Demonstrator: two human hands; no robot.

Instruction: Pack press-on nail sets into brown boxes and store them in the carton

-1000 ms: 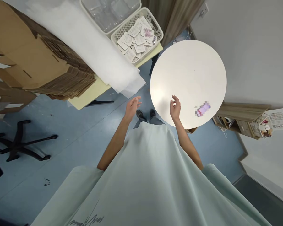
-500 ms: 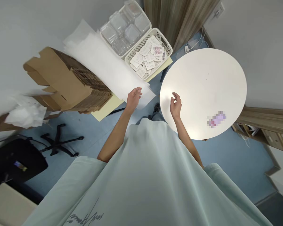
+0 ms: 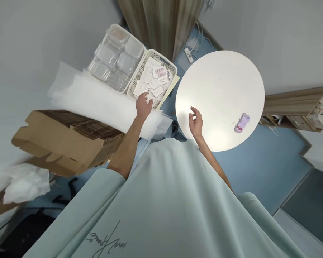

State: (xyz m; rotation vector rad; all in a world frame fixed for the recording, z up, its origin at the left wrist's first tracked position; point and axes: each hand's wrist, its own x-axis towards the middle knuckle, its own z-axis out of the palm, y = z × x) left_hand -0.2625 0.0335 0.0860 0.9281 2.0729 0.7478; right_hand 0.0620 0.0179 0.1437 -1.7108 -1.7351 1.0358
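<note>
My left hand (image 3: 144,107) is over the near edge of a white perforated basket (image 3: 174,67), fingers apart and bent above the cards. Small white printed cards (image 3: 155,81) fill that basket in a loose heap; one card (image 3: 160,73) near the top carries pink oval pieces. Whether my fingertips touch the cards I cannot tell. My right hand (image 3: 196,123) hovers by the left side of the round white table (image 3: 220,96), fingers curved and apart, with nothing in it. A purple blurred object (image 3: 242,123) lies on the table's right part.
Another white basket (image 3: 143,53) beside it holds clear plastic boxes (image 3: 115,57). White translucent sheets (image 3: 96,96) lie in front of the baskets. Flattened cardboard boxes (image 3: 67,139) are stacked at left. A power strip (image 3: 188,55) with cables lies behind the table.
My left hand has gone from above the white sheets forward to the card basket. My right hand stays near the table's left side. The view has turned leftward.
</note>
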